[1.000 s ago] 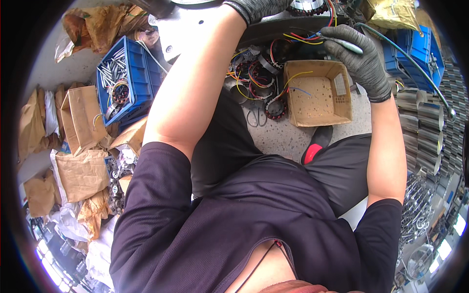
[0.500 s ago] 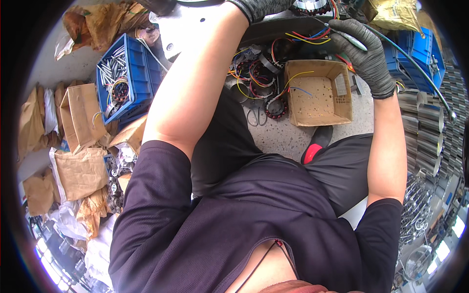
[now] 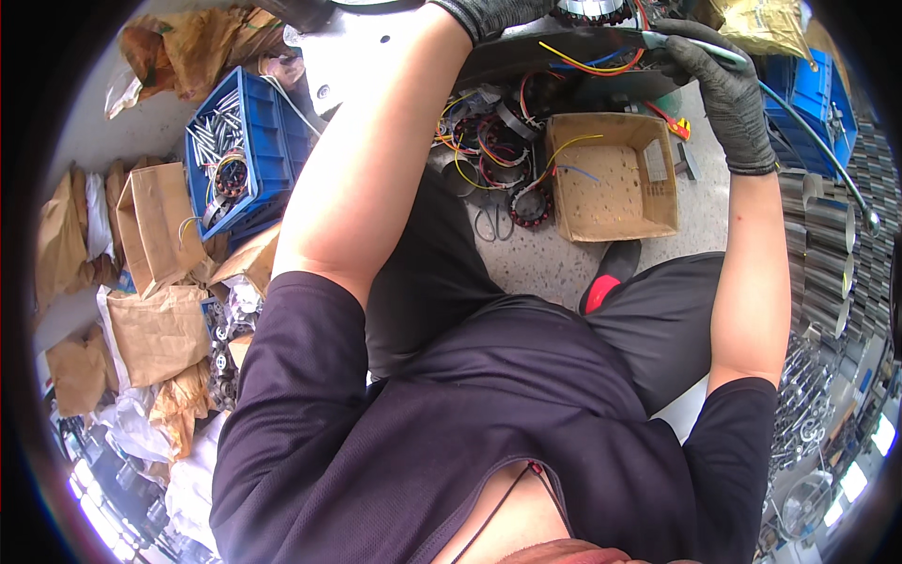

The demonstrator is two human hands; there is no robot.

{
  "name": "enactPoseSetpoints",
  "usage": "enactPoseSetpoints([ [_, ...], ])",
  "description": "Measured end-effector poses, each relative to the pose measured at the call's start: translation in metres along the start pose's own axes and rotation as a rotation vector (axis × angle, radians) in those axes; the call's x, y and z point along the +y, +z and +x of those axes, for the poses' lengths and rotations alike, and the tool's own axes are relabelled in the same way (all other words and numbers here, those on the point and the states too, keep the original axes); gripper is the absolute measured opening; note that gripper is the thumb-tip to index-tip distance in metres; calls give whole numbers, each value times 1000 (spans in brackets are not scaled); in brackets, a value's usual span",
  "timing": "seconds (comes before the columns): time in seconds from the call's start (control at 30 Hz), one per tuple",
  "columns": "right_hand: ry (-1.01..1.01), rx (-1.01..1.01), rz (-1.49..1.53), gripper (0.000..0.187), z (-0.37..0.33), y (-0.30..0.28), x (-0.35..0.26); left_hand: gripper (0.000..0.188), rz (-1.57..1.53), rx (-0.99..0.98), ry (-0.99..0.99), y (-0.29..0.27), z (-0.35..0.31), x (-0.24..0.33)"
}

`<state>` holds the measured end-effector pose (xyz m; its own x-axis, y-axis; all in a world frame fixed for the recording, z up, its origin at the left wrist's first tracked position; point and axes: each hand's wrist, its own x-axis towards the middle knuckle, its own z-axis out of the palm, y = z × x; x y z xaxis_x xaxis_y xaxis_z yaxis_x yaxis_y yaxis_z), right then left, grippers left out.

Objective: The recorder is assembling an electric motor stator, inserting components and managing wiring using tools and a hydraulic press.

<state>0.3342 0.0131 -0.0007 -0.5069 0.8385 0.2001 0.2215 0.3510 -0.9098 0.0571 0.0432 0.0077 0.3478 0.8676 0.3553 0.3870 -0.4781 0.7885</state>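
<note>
Your grey-gloved right hand (image 3: 719, 80) has shifted rightward, gripping a slim pale tool (image 3: 720, 51) beside thin yellow-and-red wires (image 3: 594, 70) before the dark ledge (image 3: 489, 68): seemingly wire work, next wanting steadiness. Left hand's (image 3: 498, 14) grip: can't tell.

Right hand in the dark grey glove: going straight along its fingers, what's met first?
Likely the thin yellow, red and blue wires, just left of the right hand. Depth is unclear in this single view, so they may already touch.
</note>
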Motion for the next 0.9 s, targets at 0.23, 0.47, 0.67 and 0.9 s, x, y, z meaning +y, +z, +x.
enactPoseSetpoints([
  [0.23,-208,-10,-245,29,2,6,10,50,48,38,163,1,-2,2],
  [0.47,-324,-29,-439,27,3,6,10,50,48,27,114,3,3,-2],
  [0.67,33,-135,-95,29,-3,11,2,50,135,42,114,-1,2,-2],
  [0.9,-80,14,-103,29,-1,10,5,53,-29,-19,67,3,5,-4],
])
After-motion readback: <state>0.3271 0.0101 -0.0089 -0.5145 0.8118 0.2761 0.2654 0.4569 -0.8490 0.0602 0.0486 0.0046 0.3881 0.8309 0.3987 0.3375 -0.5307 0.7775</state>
